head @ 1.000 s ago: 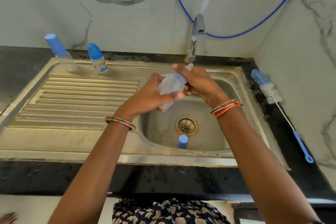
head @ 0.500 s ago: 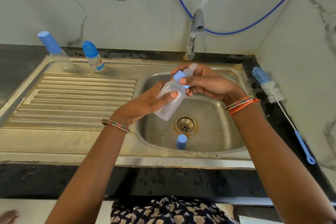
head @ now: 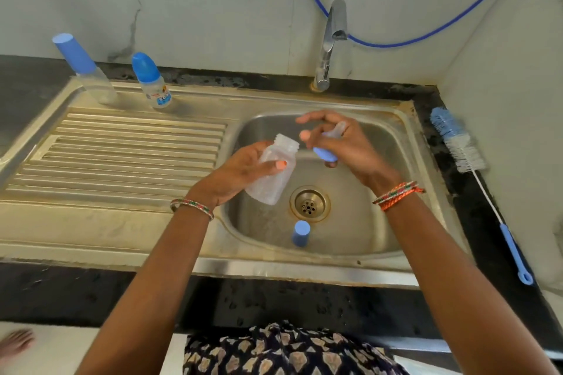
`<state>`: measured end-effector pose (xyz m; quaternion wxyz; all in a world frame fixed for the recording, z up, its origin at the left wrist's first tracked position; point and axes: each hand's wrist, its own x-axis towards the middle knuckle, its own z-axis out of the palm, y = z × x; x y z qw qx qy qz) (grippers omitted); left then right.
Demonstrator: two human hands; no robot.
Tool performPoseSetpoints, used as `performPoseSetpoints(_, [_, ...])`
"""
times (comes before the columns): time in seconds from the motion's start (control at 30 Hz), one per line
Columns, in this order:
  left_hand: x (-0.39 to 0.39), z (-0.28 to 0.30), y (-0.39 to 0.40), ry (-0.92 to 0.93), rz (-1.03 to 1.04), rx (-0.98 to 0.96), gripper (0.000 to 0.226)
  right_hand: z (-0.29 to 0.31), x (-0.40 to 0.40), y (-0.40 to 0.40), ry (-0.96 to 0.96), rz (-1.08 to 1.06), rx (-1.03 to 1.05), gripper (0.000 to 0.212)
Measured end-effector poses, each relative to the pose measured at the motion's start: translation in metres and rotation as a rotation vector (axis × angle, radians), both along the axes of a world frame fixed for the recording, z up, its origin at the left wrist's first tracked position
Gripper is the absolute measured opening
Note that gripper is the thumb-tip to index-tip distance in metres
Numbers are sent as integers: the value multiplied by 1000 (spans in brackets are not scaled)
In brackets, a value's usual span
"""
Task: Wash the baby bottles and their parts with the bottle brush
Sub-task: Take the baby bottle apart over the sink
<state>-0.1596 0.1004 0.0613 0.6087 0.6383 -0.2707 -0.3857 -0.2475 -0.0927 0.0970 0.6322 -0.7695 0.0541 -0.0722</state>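
Observation:
My left hand [head: 236, 175] grips a clear, uncapped baby bottle [head: 275, 172] tilted over the sink basin [head: 359, 234]. My right hand [head: 341, 143] holds the blue screw ring with its clear teat [head: 327, 151], apart from the bottle's open neck. A blue cap [head: 301, 233] stands on the basin floor near the drain [head: 309, 203]. Two more capped bottles stand at the back of the drainboard: a tall one [head: 83, 68] and a short printed one [head: 151, 82]. The bottle brush [head: 469, 167] lies on the black counter to the right of the sink.
The tap [head: 330, 42] rises behind the basin, with no water running. A blue hose [head: 426, 35] hangs along the marble wall. The ribbed drainboard [head: 122, 158] spreads to the left. Black counter [head: 243, 301] runs along the front edge.
The ring with teat has come off the bottle: my right hand has pulled it away to the right, and my left hand has lowered the open bottle.

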Motion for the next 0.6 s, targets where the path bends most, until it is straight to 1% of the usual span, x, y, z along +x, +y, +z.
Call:
performPoseSetpoints(0.07, [0, -9, -3, -18, 19, 37, 41, -10, 1, 6, 16, 90, -154, 14])
performPoseSetpoints(0.1, [2, -14, -5, -43, 18, 63, 40, -16, 3, 8, 27, 94, -226, 13])
performPoseSetpoints(0.13, [4, -18, -5, -89, 13, 113, 44, -24, 6, 9, 50, 70, -299, 14])
performPoseSetpoints(0.2, [11, -31, 0, -238, 7, 253, 59, -42, 11, 11, 127, -33, -469, 18])
performPoseSetpoints(0.23, [13, -36, 2, -285, 64, 304, 65, -53, 13, 13, 166, -76, -582, 22])
performPoseSetpoints(0.27, [16, -41, 6, -273, 162, 313, 66, -64, 13, 17, 201, -97, -695, 25])
performPoseSetpoints(0.3, [20, -48, 12, -211, 282, 283, 62, -77, 14, 20, 235, -85, -777, 27])
performPoseSetpoints(0.37, [22, -54, 23, -68, 468, 214, 48, -103, 16, 28, 283, -6, -856, 28])
performPoseSetpoints(0.4, [22, -56, 27, -34, 501, 215, 41, -115, 17, 31, 303, 32, -878, 27])
performPoseSetpoints(0.47, [21, -59, 31, -27, 501, 209, 29, -138, 21, 37, 324, 110, -956, 26])
performPoseSetpoints(0.53, [20, -62, 32, -22, 510, 178, 22, -154, 24, 42, 318, 201, -1059, 26])
performPoseSetpoints(0.6, [19, -63, 33, 2, 526, 149, 19, -163, 24, 45, 302, 255, -1112, 26])
